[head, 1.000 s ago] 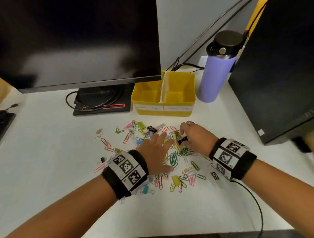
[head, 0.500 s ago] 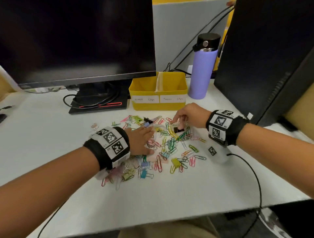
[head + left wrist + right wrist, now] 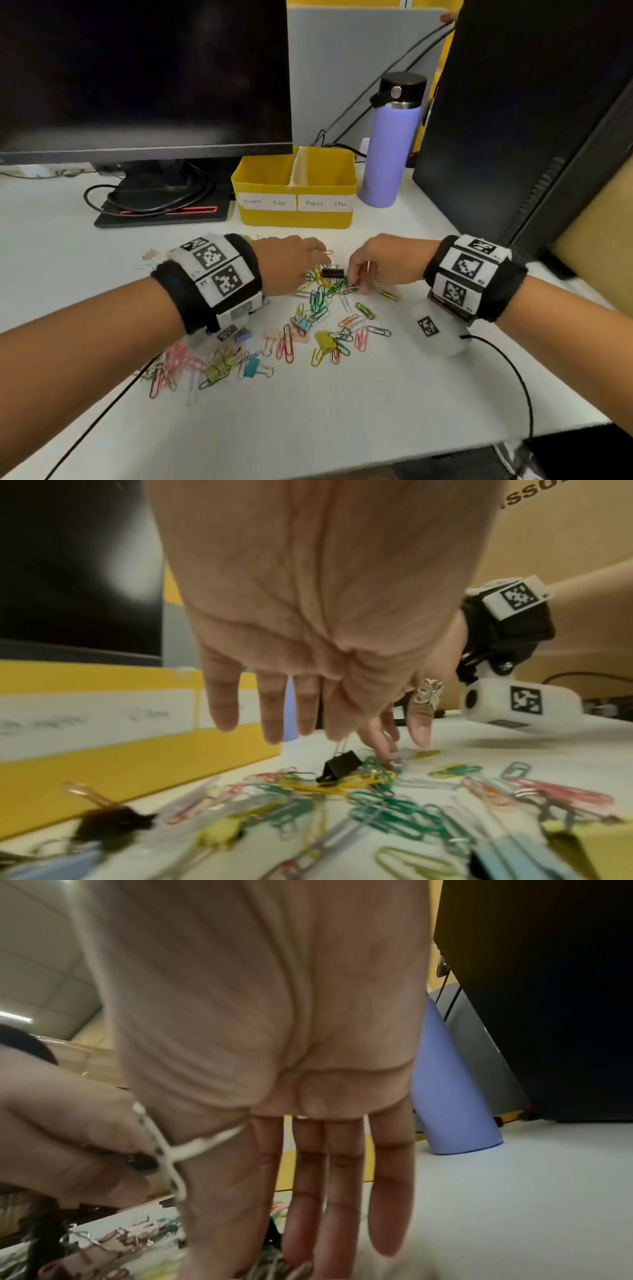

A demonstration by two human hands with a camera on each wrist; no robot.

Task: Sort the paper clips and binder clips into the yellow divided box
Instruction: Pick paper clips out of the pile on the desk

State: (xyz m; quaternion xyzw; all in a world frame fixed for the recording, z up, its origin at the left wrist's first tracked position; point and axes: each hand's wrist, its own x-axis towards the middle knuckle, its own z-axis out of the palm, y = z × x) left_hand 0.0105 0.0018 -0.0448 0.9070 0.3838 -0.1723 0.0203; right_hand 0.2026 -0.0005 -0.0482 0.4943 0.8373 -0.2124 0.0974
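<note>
Many coloured paper clips (image 3: 318, 301) and small binder clips (image 3: 325, 341) lie scattered on the white desk. The yellow divided box (image 3: 294, 219) stands behind them, labelled "Binder Clips" on the left and "Paper Clips" on the right. A black binder clip (image 3: 333, 273) (image 3: 341, 765) sits tilted on the heap between my hands. My left hand (image 3: 294, 263) reaches over it. In the left wrist view its thumb and forefinger (image 3: 337, 731) meet the clip's wire handle. My right hand (image 3: 376, 263) points its straight fingers (image 3: 308, 1204) down, tips touching paper clips (image 3: 400, 758). A silver ring sits on its thumb.
A purple bottle (image 3: 390, 144) stands right of the box. A monitor on its stand (image 3: 161, 205) fills the back left, and a dark computer case (image 3: 513, 120) the right. A black cable (image 3: 513, 377) runs over the desk's right front. The desk's front edge is near.
The right hand held the black binder clip a second ago and now has let it go. The left hand has moved forward and right onto that clip. The head view has shifted.
</note>
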